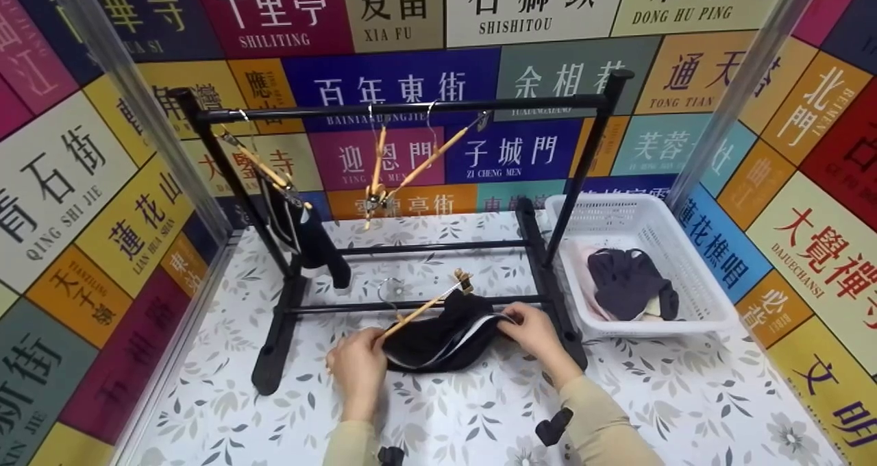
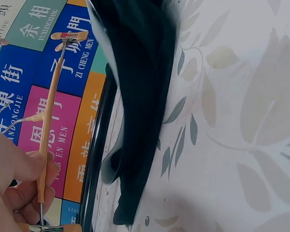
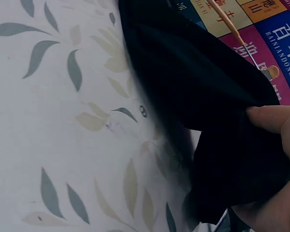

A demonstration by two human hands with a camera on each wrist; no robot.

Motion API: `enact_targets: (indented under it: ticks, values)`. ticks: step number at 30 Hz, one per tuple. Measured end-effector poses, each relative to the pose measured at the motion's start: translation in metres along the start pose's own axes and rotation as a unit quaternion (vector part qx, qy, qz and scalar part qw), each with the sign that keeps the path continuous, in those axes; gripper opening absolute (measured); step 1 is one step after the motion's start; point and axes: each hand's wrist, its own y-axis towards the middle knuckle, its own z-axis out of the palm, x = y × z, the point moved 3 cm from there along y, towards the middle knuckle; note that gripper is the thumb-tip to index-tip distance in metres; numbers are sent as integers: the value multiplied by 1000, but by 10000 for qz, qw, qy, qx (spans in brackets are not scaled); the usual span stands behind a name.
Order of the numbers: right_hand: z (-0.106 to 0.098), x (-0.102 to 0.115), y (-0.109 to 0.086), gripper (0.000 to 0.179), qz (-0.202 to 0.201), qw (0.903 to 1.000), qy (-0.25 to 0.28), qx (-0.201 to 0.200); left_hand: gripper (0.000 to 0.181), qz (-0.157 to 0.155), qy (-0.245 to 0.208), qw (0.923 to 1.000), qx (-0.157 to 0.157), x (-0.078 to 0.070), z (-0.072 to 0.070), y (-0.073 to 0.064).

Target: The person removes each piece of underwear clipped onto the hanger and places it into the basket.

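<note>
From my end, the left hand (image 1: 360,366) is pinching a wooden clip hanger (image 1: 419,313) between thumb and fingers, and the right hand (image 1: 533,332) has the black garment (image 1: 425,348) pinched by its edge. That garment's about midway between the left and right edges of the worktop (image 1: 685,397), at the front of the black rack (image 1: 534,103). Can't tell if a clip's got the fabric. White basket (image 1: 654,327) sits towards the worktop's back right corner, dark clothes (image 1: 625,284) inside.
</note>
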Motion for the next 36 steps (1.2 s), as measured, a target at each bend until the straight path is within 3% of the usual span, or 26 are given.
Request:
enact_targets:
  ticks: [8, 14, 23, 36]
  values:
    - [-19, 6, 6, 8, 186, 9973, 585, -402, 12, 55, -118, 9998, -143, -8, -1, -2]
    - [-36, 10, 14, 7, 179, 9932, 960, -642, 12, 61, -226, 9997, -34, -13, 3, -5]
    - [-60, 14, 21, 10, 478, 9883, 1150, -878, 12, 242, -142, 9996, -21, -19, 8, -9]
    - [-101, 24, 28, 11, 472, 9810, 1439, -1214, 14, 373, -247, 9990, -27, -26, 13, -16]
